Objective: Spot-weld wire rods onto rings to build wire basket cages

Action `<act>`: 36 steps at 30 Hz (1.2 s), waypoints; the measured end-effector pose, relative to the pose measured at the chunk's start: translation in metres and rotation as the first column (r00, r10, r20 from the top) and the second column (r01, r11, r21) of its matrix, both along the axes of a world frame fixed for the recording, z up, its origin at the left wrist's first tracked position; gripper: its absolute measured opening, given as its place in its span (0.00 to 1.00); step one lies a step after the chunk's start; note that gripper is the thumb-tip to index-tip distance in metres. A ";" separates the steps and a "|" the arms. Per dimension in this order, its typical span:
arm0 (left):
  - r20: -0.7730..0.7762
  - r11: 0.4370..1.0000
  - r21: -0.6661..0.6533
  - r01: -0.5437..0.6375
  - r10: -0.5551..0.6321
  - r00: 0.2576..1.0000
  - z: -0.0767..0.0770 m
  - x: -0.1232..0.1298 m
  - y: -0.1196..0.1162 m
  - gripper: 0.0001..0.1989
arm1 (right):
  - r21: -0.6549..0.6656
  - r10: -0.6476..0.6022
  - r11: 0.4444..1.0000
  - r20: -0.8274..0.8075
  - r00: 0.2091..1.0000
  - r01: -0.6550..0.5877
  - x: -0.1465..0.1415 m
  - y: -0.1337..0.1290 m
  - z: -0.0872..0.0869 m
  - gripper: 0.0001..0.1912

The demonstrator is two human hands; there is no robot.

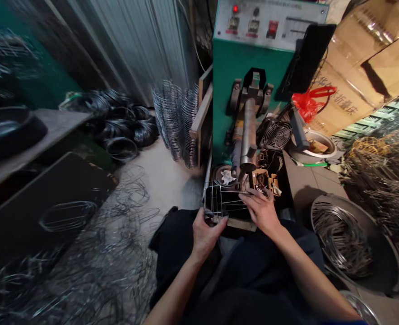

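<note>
Left grip [206,232] closed on a wire frame [221,198]'s near left part; right grip [263,211] at its right side, pinching or merely resting, I cannot tell.
Two-sided support probably steadies the frame below the metal arm [249,131]. The wire-filled basin [384,253] sits rightward, likely for easy reach; the green machine [243,58] stands beyond.

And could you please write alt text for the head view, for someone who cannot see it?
A person's left hand holds a wire frame, with the right hand at its other side, in front of a green machine with a metal arm. A round pan of wire pieces sits to the right; loose wire litters the floor at left.
</note>
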State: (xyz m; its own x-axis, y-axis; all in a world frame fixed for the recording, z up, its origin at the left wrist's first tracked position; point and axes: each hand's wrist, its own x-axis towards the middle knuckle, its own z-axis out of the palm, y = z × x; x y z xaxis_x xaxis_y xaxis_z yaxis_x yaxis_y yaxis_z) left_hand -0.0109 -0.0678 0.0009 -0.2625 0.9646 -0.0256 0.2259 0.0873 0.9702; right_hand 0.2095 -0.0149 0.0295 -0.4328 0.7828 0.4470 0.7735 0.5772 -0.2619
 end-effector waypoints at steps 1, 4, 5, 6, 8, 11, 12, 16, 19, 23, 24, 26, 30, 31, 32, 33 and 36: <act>0.004 1.000 0.004 -0.005 0.005 1.000 -0.001 0.000 0.001 0.21 | 0.014 -0.003 1.000 -0.020 1.000 0.003 0.000 0.001 0.001 0.15; 0.002 1.000 0.013 -0.022 0.022 1.000 -0.003 0.000 0.006 0.21 | 0.017 -0.001 1.000 -0.085 0.996 0.002 -0.001 0.007 0.005 0.11; 0.002 0.999 0.014 -0.029 0.029 1.000 -0.003 0.000 0.007 0.21 | 0.010 0.004 1.000 -0.100 0.995 -0.003 -0.001 0.009 0.007 0.10; 0.004 0.999 0.015 -0.034 0.034 0.999 -0.003 0.000 0.009 0.22 | 0.002 0.009 1.000 -0.111 0.994 -0.009 -0.001 0.011 0.008 0.10; 0.010 0.999 0.016 -0.038 0.038 0.999 -0.001 0.000 0.012 0.22 | -0.010 0.018 1.000 -0.120 0.993 -0.019 -0.001 0.016 0.010 0.10; 0.011 0.999 0.023 -0.041 0.041 0.999 0.002 -0.001 0.017 0.22 | -0.013 0.031 0.999 -0.117 0.993 -0.033 -0.001 0.022 0.013 0.11; 0.009 0.999 0.024 -0.046 0.046 0.999 0.002 -0.002 0.019 0.22 | -0.008 0.036 0.999 -0.117 0.992 -0.037 -0.001 0.023 0.014 0.11; -0.010 0.998 0.042 -0.054 0.054 0.998 0.004 -0.006 0.022 0.22 | 0.026 0.053 0.998 -0.135 0.989 -0.050 -0.004 0.028 0.018 0.11; -0.024 0.997 0.050 -0.054 0.055 0.998 0.006 -0.008 0.025 0.22 | 0.032 0.061 0.998 -0.164 0.985 -0.057 -0.006 0.030 0.019 0.12; -0.033 0.997 0.049 -0.054 0.056 0.998 0.008 -0.009 0.030 0.22 | 0.030 0.037 0.999 -0.174 0.984 -0.032 -0.009 0.032 0.018 0.12; -0.032 0.997 0.050 -0.056 0.058 0.998 0.007 -0.009 0.031 0.22 | 0.032 0.027 0.999 -0.171 0.985 -0.021 -0.010 0.033 0.018 0.11; -0.024 0.997 0.052 -0.058 0.059 0.998 0.006 -0.008 0.032 0.22 | 0.037 0.010 0.999 -0.170 0.985 -0.004 -0.012 0.033 0.017 0.10; -0.028 0.999 0.037 -0.039 0.040 0.999 0.006 -0.010 0.032 0.22 | 0.037 -0.050 0.998 -0.203 0.978 0.059 -0.013 0.029 0.019 0.07; -0.037 0.999 0.024 -0.025 0.026 0.999 0.007 -0.011 0.033 0.22 | 0.034 -0.078 0.996 -0.210 0.974 0.087 -0.012 0.029 0.019 0.06; -0.047 1.000 0.013 -0.012 0.012 0.999 0.009 -0.014 0.034 0.22 | 0.029 -0.107 0.993 -0.217 0.970 0.116 -0.011 0.028 0.020 0.07; -0.061 1.000 0.004 0.004 -0.004 0.998 0.011 -0.016 0.037 0.22 | 0.024 -0.132 0.990 -0.222 0.966 0.141 -0.010 0.028 0.020 0.09; -0.105 0.999 0.011 0.047 -0.045 0.993 0.016 -0.022 0.048 0.21 | 0.012 -0.167 0.985 -0.222 0.961 0.174 -0.007 0.032 0.020 0.11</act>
